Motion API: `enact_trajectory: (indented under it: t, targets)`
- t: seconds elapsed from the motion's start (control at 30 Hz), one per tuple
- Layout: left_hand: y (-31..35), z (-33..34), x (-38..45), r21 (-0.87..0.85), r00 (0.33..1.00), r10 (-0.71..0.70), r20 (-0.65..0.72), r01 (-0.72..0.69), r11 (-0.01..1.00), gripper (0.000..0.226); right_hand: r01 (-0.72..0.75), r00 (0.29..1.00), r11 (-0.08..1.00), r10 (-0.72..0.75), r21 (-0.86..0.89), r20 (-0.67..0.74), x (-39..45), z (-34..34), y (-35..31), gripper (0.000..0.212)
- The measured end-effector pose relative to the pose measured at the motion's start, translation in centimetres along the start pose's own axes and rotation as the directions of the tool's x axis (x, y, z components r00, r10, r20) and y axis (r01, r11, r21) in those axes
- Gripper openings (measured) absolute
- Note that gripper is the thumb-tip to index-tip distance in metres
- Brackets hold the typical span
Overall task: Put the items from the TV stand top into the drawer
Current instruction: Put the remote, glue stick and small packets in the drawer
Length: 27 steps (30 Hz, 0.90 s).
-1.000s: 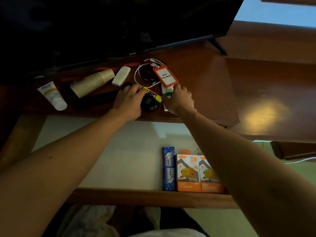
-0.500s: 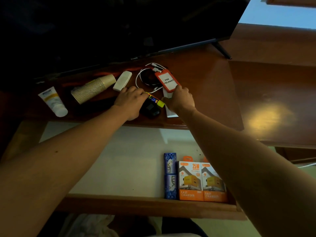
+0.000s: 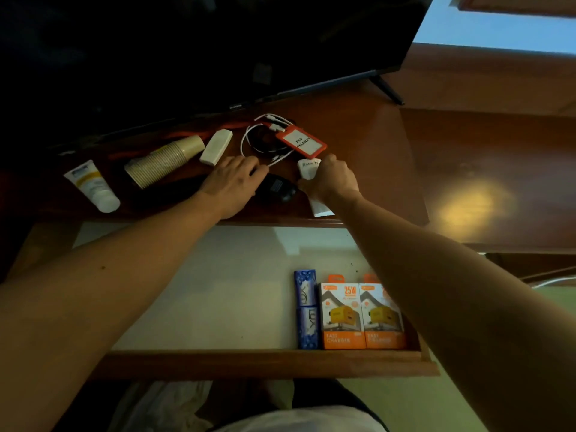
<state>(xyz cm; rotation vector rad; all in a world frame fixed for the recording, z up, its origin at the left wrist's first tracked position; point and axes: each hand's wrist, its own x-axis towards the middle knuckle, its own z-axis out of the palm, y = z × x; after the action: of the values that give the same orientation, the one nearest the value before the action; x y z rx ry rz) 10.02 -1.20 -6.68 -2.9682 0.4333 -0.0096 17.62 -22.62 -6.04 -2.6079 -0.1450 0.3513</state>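
tv stand top: glossy reddish-brown wood
drawer: off-white floor, brown wooden front
tube: white, yellow band, dark blue print
cup stack: beige, ribbed
badge holder: orange-red frame, white card, black lettering
cable: white
charger boxes: white and orange, yellow picture
slim boxes: blue, patterned white
tv: black

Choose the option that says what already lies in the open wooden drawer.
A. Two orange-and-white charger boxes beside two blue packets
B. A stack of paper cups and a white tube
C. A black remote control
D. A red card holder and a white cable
A: the two orange-and-white charger boxes lie side by side at the right end of the open wooden drawer, with the two blue packets just to their left.
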Motion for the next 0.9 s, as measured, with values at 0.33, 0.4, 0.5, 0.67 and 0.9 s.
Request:
enact_trajectory:
  t: [0.33, 0.4, 0.5, 0.67, 0.9]
  targets:
    - [5.0, 1.8, -5.7, -0.149, 0.982, -0.148, -0.119, 0.130, 0.980, 0.054, -0.102, 0.994, 0.989, 0.105, 0.103, -0.026, -7.5, 1.5, 3.3, 0.079]
    - [6.5, 2.1, -7.2, -0.179, 0.974, -0.180, -0.139, 0.154, 0.972, 0.054, -0.089, 0.995, 0.990, 0.094, 0.111, -0.035, -9.2, 2.4, 3.3, 0.080]
    - [8.6, 2.9, -9.7, -0.242, 0.970, -0.219, -0.109, 0.188, 0.952, 0.056, -0.069, 0.997, 0.989, 0.072, 0.128, -0.021, -12.2, 4.6, 3.3, 0.078]
    - [11.2, 5.5, -14.2, -0.364, 0.947, -0.321, 0.006, 0.301, 0.881, 0.051, -0.037, 0.998, 0.989, 0.028, 0.142, 0.059, -16.6, 8.7, 4.0, 0.071]
    - [11.2, 8.2, -16.1, -0.428, 0.805, -0.504, 0.312, 0.593, 0.682, 0.054, -0.081, 0.959, 0.996, 0.070, 0.028, 0.275, -18.9, 12.3, 5.4, 0.081]
